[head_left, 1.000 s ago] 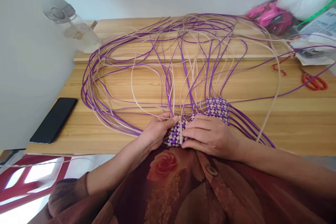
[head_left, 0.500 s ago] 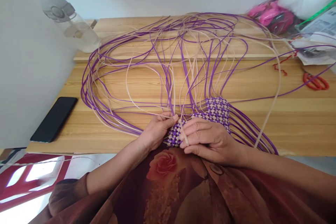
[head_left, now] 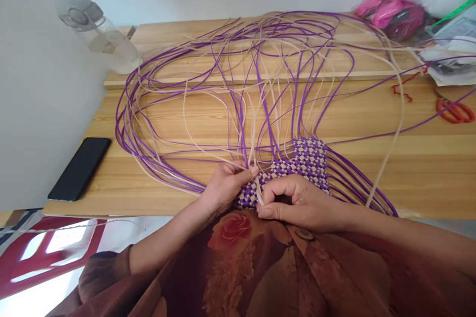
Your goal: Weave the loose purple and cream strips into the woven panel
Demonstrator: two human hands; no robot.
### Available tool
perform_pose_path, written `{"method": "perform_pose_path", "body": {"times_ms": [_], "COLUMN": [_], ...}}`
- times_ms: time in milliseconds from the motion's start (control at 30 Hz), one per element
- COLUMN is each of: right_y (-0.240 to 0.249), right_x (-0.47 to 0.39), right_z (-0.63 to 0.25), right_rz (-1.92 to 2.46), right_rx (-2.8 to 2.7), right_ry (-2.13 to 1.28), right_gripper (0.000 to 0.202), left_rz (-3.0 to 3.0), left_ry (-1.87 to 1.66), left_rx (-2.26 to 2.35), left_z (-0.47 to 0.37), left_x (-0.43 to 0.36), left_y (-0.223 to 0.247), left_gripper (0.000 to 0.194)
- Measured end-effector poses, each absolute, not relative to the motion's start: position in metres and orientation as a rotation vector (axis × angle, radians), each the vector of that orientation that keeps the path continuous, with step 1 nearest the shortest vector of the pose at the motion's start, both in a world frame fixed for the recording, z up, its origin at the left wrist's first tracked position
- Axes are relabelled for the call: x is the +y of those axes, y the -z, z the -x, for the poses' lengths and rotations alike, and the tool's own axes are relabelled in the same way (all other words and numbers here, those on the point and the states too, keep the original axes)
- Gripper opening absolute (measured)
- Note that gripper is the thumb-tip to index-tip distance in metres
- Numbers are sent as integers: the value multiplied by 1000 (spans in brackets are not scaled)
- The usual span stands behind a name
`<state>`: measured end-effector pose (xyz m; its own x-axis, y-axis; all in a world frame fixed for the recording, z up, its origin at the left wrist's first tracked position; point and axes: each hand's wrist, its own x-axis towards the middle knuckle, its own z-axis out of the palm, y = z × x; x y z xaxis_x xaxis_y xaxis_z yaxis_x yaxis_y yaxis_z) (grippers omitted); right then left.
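A checkered purple and beige woven piece (head_left: 310, 158) lies at the table's front edge, long loose strands fanning out from its far side and right side. My left hand (head_left: 225, 183) grips its left part, thumb pressed down near the upper edge where strands come out. Between the thumb and fingertips of my right hand (head_left: 293, 198) is the end of a beige strand (head_left: 259, 190), which runs up towards my left thumb across the weave. Part of the weave is hidden under both hands.
Purple strands (head_left: 126, 124) loop widely over the wooden table (head_left: 201, 119). A black phone (head_left: 80, 168) lies at left, a clear bottle (head_left: 111, 49) behind it. Red-handled scissors (head_left: 455, 110) and a bag with pink contents (head_left: 388, 12) are at right.
My right hand's fingers have curled in from lying over the weave to a pinch on the beige strand, at the near edge. My left hand stays at the same part of the weave.
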<state>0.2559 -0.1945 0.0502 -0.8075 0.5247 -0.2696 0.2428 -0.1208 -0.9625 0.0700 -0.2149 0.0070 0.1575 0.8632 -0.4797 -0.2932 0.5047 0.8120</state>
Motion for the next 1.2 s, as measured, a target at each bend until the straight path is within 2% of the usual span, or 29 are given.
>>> {"method": "perform_pose_path", "body": {"times_ms": [100,200,300,533,667,767,933,1067,1200], "right_y": [-57,-63,-63,-62,-58,-51,-39,-25,-31], "right_x": [-189,-177,-160,-128,-130,-114,-30,15,2], "right_z": [-261,-263,-256,-231,-228,-230,-248,-261,-263], "right_rz": [912,1136,1286,1388,1326,1248,1549,1717,1703], "right_rx": [-1988,-1843,-1726,-1981,-2128,-2194,-1926,-1974,-2282], "right_ry": [-2066,-2120,-2036,-1928,-1869,-1578,-627,-367,-177], "right_gripper": [27,34,30,17,24,25,18,20,30], "left_rz": [-576,-613,-713,-1004,-1054,-1058,-1011,-1035,-1010], "left_ry": [-924,-924,-899,-993,-965,-901,-880,-841,-745], "left_rx": [1102,1056,1019,1074,1120,1150,1163,1171,1088], "left_z": [-68,-66,-64,-63,-61,-60,-60,-57,-50], "left_x": [-213,-212,-212,-211,-209,-208,-207,-205,-205], "left_y": [-10,-11,-11,-10,-10,-10,-9,-9,-16], "left_gripper": [32,28,24,19,21,22,26,26,26]}}
